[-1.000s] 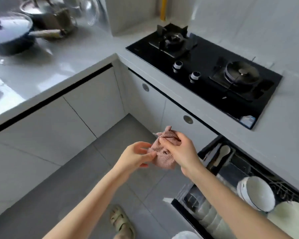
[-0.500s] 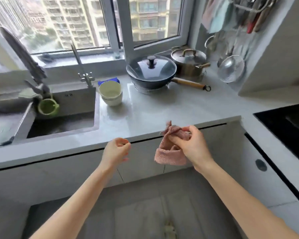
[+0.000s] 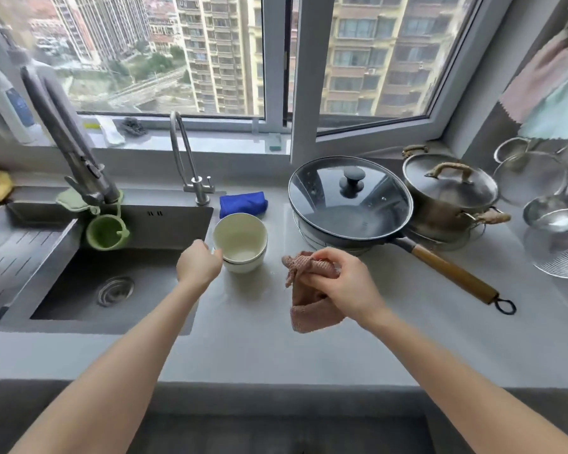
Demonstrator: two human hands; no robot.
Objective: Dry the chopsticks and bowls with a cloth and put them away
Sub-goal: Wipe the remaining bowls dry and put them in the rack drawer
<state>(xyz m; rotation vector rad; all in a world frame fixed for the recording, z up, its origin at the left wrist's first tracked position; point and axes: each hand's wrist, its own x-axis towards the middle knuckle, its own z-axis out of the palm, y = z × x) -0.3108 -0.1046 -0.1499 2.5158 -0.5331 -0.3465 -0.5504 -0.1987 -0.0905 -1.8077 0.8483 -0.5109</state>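
Kitchen counter point(image 3: 259, 348), left hand point(image 3: 199, 265) curled at the rim of 2 stacked white bowls point(image 3: 241, 240) between sink point(image 3: 177, 224) and lidded pan point(image 3: 350, 204), whether it grasps them impossible to tell, right hand point(image 3: 343, 285) clutching a bunched pink cloth point(image 3: 309, 309) beside them.

Cloth point(image 3: 309, 309) pink, waffle-knit; bowls point(image 3: 240, 237) cream; rag point(image 3: 242, 203) blue; cup point(image 3: 105, 232) green; lid point(image 3: 348, 198) black.

bowls point(image 3: 240, 242) between sink point(image 3: 118, 276) and pan point(image 3: 350, 198)
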